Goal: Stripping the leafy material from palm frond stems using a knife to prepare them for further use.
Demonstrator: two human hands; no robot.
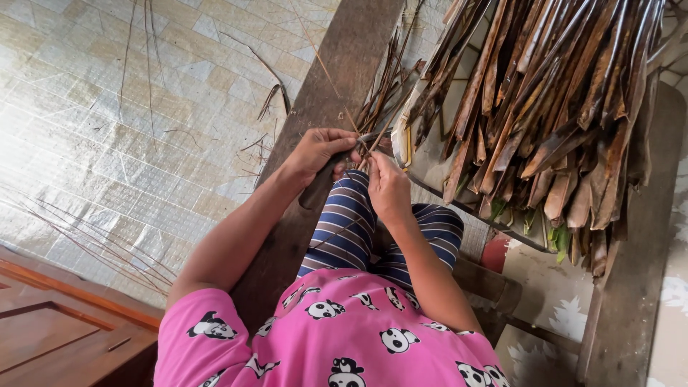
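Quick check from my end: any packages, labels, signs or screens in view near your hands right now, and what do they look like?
None in view: no package, label, sign or screen.
Left hand: closed on a dark knife-like handle over the striped knee.
Right hand: pinching thin brown strips.
Dried brown leaves: piled to the right.

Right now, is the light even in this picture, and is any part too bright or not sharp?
Head view: not even; daylight washes out the woven mat at the left, the wooden board and dried leaves stay darker; left hand and right hand are sharp; the straight board bows at the edges.
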